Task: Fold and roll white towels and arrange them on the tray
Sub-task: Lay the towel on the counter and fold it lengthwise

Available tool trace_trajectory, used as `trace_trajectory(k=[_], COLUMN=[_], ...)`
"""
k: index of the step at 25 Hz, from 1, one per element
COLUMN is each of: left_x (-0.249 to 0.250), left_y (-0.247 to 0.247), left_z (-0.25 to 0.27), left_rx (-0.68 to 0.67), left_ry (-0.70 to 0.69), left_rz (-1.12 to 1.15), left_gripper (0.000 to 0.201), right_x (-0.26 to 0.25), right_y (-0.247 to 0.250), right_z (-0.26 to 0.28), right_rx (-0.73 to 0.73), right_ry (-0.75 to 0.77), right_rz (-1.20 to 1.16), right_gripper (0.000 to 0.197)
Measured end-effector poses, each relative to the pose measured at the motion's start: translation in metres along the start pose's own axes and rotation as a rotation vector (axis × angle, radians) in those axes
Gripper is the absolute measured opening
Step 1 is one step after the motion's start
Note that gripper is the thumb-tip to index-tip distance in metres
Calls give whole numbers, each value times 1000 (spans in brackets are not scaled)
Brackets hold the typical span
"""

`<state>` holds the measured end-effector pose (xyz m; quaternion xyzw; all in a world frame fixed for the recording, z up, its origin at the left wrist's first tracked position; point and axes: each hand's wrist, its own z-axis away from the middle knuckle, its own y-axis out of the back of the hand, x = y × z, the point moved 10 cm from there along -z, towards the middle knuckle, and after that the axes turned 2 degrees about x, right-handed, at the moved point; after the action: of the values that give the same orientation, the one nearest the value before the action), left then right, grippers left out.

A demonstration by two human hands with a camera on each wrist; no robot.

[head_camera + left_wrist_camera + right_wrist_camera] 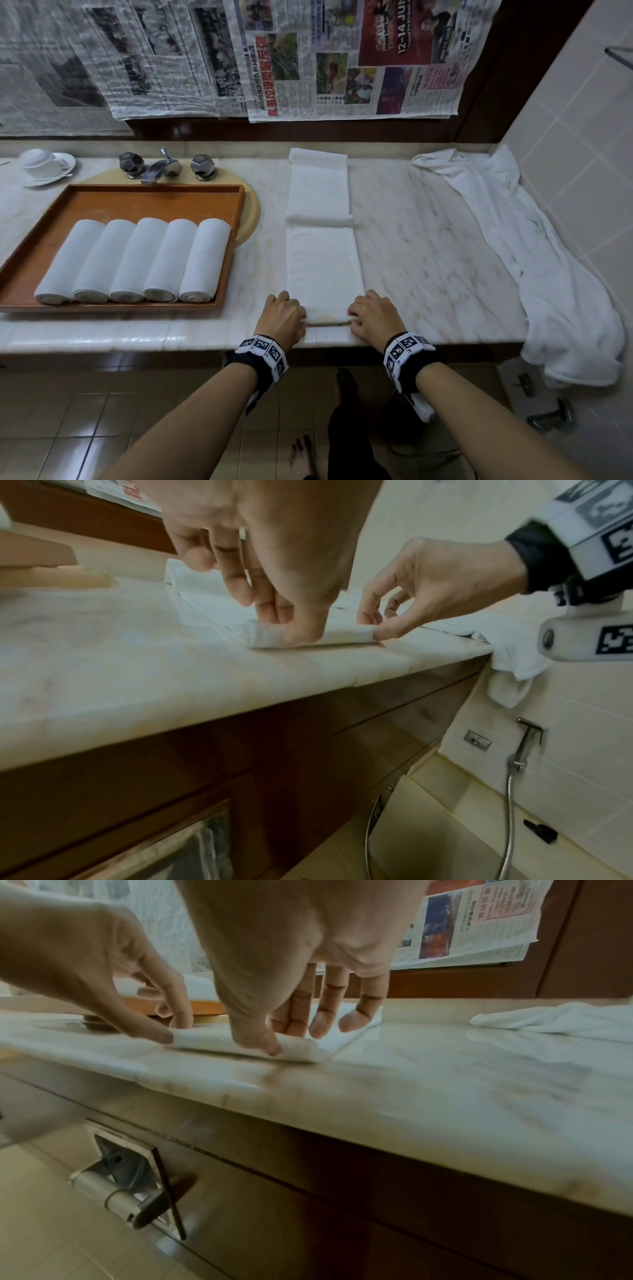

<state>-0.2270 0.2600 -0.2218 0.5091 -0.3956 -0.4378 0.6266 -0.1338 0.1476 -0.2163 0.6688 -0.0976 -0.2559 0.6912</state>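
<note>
A long folded white towel (322, 253) lies lengthwise on the marble counter (428, 240), with a crease ridge halfway along. Its near end (342, 635) is curled into a small roll. My left hand (284, 315) pinches the roll's left corner between thumb and fingers (274, 615). My right hand (371, 317) pinches the right corner (298, 1047), thumb below and fingers (322, 1020) on top. The wooden tray (236, 205) at left holds several rolled white towels (137, 260) side by side.
A loose white towel (548, 274) drapes over the counter's right end by the tiled wall. Behind the tray stand a faucet (161, 168) and a cup on a saucer (44, 164). Newspaper (308, 58) covers the wall. The counter edge (205, 339) runs just below my hands.
</note>
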Motion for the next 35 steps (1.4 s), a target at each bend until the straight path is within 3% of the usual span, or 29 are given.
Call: trace_trajectory(k=[4, 9, 16, 18, 21, 24, 29, 32, 35], left_x=[-5, -18, -36, -37, -23, -11, -7, -7, -6], left_y=[1, 4, 7, 9, 15, 7, -2, 0, 0], left_z=[0, 1, -12, -16, -18, -9, -2, -10, -8], left_rx=[-26, -47, -47, -35, 17, 29, 24, -1, -23], left_ry=[-14, -45, 106, 140, 92, 58, 43, 34, -24], left_rz=[-23, 224, 420, 404, 321, 237, 228, 182, 185], left_gripper=[30, 25, 12, 10, 12, 22, 28, 27, 26], right_x=[7, 16, 16, 13, 4, -6, -9, -7, -2], right_y=[-2, -4, 7, 11, 8, 2, -5, 3, 4], right_z=[1, -1, -15, -18, -19, -10, -4, -10, -11], right_rx=[-104, -201, -148, -80, 13, 70, 22, 51, -55], right_ry=[-42, -77, -135, -135, -91, -43, -8, 15, 22], right_rz=[36, -70, 92, 133, 15, -39, -100, -67, -38], right_gripper=[28, 20, 13, 16, 16, 2, 30, 26, 16])
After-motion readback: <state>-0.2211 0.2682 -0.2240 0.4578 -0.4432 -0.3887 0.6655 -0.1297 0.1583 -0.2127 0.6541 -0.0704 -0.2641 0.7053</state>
